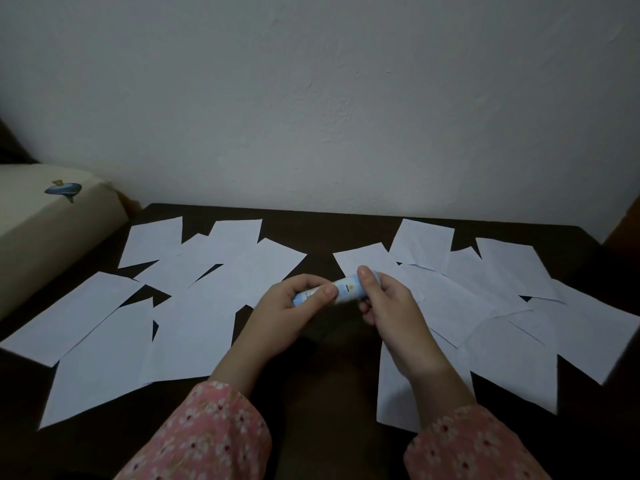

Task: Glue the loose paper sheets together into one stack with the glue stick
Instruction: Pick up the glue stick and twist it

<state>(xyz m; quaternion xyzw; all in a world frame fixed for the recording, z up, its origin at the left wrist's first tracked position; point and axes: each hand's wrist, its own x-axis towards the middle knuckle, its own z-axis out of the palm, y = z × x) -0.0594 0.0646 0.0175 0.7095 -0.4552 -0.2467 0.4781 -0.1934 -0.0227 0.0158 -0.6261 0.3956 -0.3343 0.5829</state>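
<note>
Dark table: paper sheets all loose, scattered left and right, nothing stacked or glued yet. Left hand and right hand both grip the glue stick mid-table, probably uncapping.

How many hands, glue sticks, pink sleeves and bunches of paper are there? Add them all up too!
Hands: 2, the left hand and the right hand, both with a grip on the stick
Glue stick: 1
Pink sleeves: 2, the left sleeve and the right sleeve
Bunches of paper: 2, the left bunch and the right bunch
Total: 7
</note>
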